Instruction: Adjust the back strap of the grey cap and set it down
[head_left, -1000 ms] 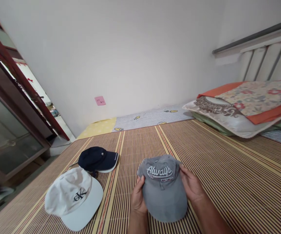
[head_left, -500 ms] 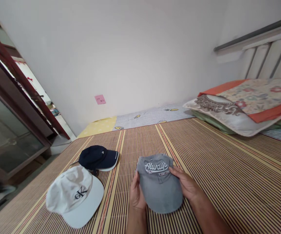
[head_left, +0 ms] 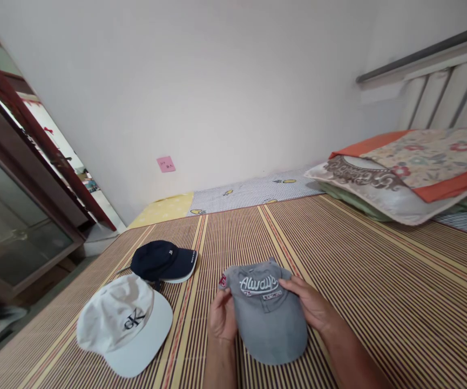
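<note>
A grey baseball cap (head_left: 271, 321) with white "Always" lettering is held between my two hands, its brim pointing toward me. My left hand (head_left: 222, 317) grips the cap's left side, thumb near a small red emblem. On the opposite side my right hand (head_left: 309, 303) has its thumb on the front beside the lettering, with the other fingers hidden behind the cap. To the left lies a white baseball cap (head_left: 115, 319) with a black "CK" logo. Just behind it, a navy baseball cap (head_left: 156, 260) rests with its brim turned right.
The caps are over a striped bamboo mat (head_left: 363, 281) on a bed. Stacked pillows (head_left: 379, 194) lie at the far right beneath a radiator (head_left: 452, 92). A white wall (head_left: 237, 97) rises behind, and a glass-panelled door (head_left: 18, 227) stands at left.
The grey cap has come slightly nearer to me and its crown looks spread wider, showing a red emblem on the left. My left hand has shifted a little left. The other caps have stayed put.
</note>
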Demonstrator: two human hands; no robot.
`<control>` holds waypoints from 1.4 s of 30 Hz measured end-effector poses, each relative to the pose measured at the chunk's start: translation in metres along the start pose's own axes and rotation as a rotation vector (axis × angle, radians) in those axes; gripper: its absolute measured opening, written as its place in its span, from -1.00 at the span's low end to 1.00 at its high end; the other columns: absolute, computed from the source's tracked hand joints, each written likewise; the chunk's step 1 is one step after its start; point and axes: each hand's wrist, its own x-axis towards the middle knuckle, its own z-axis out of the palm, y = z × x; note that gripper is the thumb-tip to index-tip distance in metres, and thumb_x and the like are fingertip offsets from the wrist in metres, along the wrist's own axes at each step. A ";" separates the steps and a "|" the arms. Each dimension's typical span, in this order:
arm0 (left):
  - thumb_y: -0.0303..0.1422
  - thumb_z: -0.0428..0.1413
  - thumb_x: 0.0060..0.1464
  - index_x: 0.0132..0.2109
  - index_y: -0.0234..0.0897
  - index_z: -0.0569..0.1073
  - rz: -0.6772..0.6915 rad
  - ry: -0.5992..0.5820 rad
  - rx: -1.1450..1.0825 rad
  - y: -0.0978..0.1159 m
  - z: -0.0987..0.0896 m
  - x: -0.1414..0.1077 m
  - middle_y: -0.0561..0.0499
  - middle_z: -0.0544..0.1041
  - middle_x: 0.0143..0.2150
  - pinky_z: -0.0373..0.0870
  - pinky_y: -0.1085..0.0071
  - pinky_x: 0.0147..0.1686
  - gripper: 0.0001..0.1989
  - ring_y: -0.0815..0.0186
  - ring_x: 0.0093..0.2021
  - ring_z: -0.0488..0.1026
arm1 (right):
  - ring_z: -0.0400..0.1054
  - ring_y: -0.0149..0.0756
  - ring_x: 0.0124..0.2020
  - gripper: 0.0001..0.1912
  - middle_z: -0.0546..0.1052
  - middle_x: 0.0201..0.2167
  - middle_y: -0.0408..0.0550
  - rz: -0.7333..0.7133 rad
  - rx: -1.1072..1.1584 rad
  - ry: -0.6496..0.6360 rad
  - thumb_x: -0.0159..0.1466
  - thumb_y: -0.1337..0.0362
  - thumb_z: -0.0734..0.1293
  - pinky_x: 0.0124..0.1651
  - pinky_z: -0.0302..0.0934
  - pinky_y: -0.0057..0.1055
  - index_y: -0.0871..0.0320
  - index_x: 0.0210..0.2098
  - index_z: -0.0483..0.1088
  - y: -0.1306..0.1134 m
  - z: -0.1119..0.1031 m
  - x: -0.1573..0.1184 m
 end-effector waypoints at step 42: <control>-0.48 0.10 0.27 -0.10 -0.27 0.71 0.139 0.098 0.070 0.011 0.024 -0.021 -0.10 0.75 -0.06 0.47 0.38 0.17 -0.74 0.26 0.03 0.66 | 0.53 0.15 0.13 -0.62 0.74 -0.19 0.10 -0.139 0.026 -0.071 -0.03 0.09 0.65 0.31 0.24 0.04 0.08 -0.24 0.68 -0.020 -0.015 -0.017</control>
